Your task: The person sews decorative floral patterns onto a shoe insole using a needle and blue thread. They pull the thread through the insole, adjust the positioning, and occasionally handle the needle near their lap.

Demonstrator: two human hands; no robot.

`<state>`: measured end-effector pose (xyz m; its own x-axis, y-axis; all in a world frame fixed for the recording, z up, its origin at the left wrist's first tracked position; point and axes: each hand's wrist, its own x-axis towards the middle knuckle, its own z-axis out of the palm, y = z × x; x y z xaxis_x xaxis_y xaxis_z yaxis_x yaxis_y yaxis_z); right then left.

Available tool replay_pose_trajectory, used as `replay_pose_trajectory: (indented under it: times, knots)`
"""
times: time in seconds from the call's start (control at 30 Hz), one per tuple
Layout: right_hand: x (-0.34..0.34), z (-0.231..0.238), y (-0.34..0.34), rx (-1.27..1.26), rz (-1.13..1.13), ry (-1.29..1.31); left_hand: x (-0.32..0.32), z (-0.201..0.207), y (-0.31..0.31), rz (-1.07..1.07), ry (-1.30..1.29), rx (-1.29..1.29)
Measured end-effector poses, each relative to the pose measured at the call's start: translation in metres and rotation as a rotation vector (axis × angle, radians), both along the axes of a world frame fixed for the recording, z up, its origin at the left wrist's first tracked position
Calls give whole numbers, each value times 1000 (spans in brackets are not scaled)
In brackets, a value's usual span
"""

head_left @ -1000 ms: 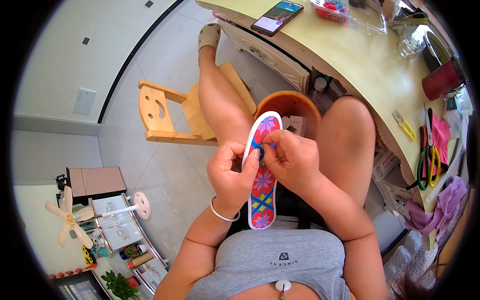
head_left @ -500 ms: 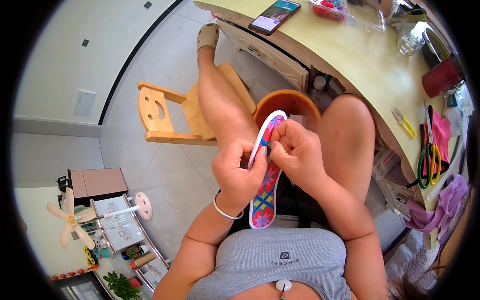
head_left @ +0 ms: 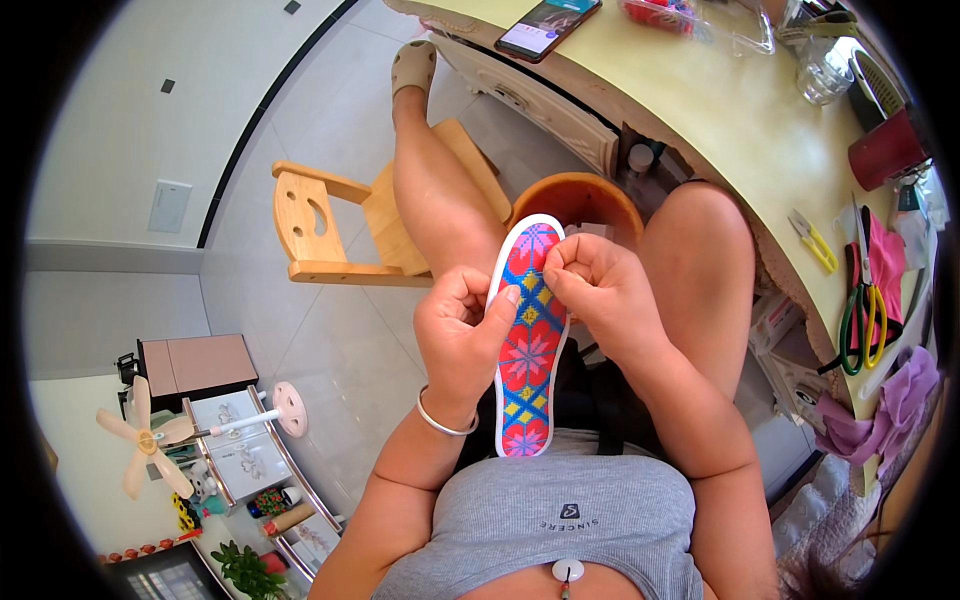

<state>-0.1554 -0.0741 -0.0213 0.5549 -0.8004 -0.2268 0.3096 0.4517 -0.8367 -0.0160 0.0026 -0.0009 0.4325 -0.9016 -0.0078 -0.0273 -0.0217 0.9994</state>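
Note:
An embroidered insole, red, blue and yellow with a white border, stands lengthwise above my lap, its patterned face toward me. My left hand grips its left edge, thumb lying on the pattern and fingers folded behind. At the upper right edge, my right hand is closed in a pinch against the insole. Whatever thumb and forefinger hold is too small to make out; no needle or thread shows clearly.
Beyond the insole stands an orange-brown bucket, with a wooden chair to its left. On the yellow table at the right lie a phone, yellow-handled snips, scissors and purple cloth. A dark red cup stands farther back.
The insole has turned from a slant to show its patterned face more fully. My right hand has shifted slightly right, from over the pattern to its edge; my left hand moved slightly left.

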Motion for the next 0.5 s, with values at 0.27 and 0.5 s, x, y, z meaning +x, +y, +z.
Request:
replay_pose_trajectory:
  times: [0.27, 0.5]
  knots:
    - [-9, -11, -11, 386, 258, -359, 3, -3, 3, -13, -197, -3]
    - [-2, 3, -4, 101, -68, -54, 4, -4, 3, 48, -230, -46]
